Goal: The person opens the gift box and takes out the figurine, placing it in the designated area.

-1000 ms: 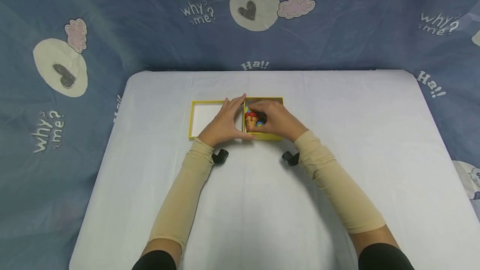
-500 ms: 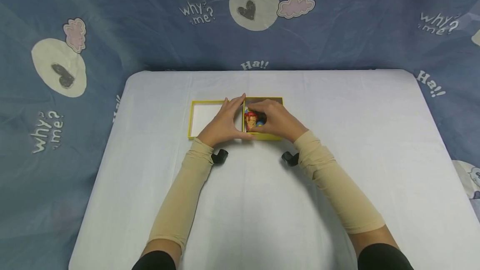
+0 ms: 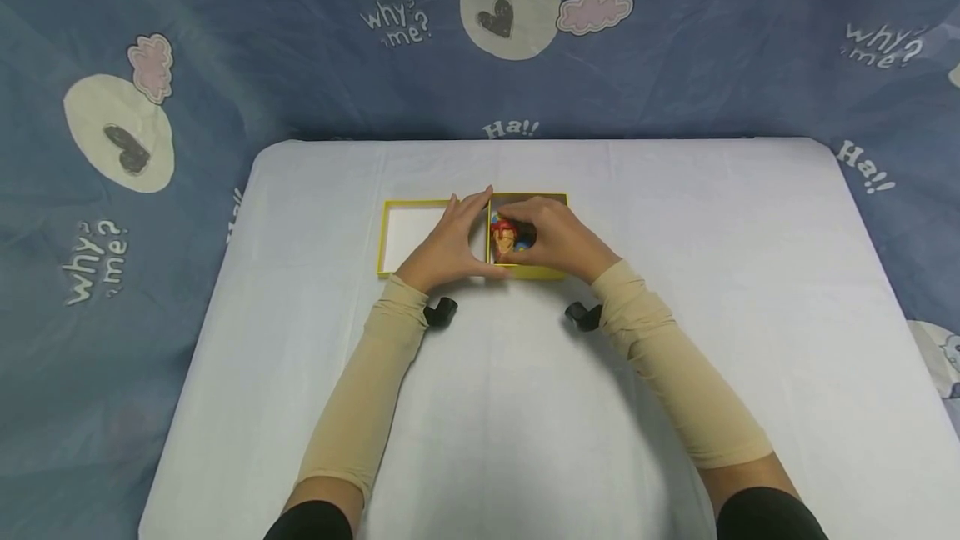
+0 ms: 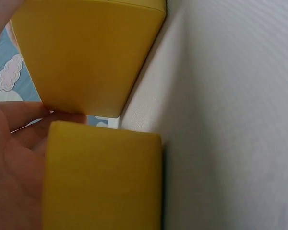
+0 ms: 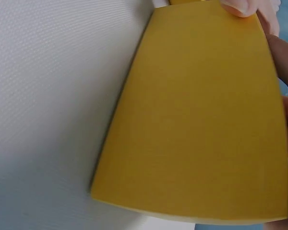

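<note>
A yellow box (image 3: 542, 273) stands on the table, its top uncovered. My left hand (image 3: 448, 247) grips it at the left end, thumb on the front wall's top edge and fingers at the back. Inside lies a colourful red-and-cream piece (image 3: 505, 238), with something blue and yellow partly covered beside it. Reaching into the box, my right hand (image 3: 561, 237) holds the colourful piece between curved fingers and thumb; its exact kind is unclear. In the right wrist view the yellow front wall (image 5: 192, 110) fills most of the picture, hiding the contents.
A shallow yellow-rimmed tray or lid (image 3: 382, 240) with a white inside sits against the box's left, under my left hand. White cloth (image 3: 480, 407) covers the table. Behind hangs a blue printed curtain (image 3: 315, 48). A black wrist camera mount (image 3: 583, 317) juts from each sleeve.
</note>
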Demonstrator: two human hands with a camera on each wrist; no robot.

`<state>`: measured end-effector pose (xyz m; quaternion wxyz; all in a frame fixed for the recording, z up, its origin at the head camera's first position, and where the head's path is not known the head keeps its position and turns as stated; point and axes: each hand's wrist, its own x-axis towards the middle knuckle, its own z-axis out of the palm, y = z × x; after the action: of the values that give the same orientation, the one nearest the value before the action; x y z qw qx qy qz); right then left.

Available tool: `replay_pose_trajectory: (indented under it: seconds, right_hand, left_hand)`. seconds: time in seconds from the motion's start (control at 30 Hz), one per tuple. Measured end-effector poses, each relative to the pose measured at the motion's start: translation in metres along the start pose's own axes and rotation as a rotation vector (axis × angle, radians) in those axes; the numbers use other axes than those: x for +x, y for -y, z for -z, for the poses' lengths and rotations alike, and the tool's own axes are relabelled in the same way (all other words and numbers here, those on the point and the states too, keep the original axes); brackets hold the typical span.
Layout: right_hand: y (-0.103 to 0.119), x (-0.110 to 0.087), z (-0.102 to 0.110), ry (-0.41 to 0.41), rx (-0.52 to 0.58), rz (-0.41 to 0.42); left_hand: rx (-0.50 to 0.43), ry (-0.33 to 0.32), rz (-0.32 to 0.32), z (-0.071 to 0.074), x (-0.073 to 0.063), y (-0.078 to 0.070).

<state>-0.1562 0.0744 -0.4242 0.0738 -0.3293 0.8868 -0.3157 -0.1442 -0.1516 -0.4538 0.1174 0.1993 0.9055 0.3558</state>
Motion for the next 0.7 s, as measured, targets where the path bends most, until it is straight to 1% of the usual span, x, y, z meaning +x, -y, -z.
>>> replay_pose_trajectory:
  seconds: [0.27,0.43,0.7]
  right_hand:
    - [0.003,-0.005,0.009,-0.027,0.016,0.032]
    - [0.002,-0.011,0.018,-0.037,0.028,0.002]
    - [0.000,-0.021,0.031,-0.040,0.032,-0.034]
  left_hand:
    - [-0.003,0.017,0.037,0.001,-0.002,-0.003]
    - [-0.010,0.023,0.059,0.002,-0.003,-0.004]
    - [-0.022,0.021,0.061,0.002,-0.002,-0.003]
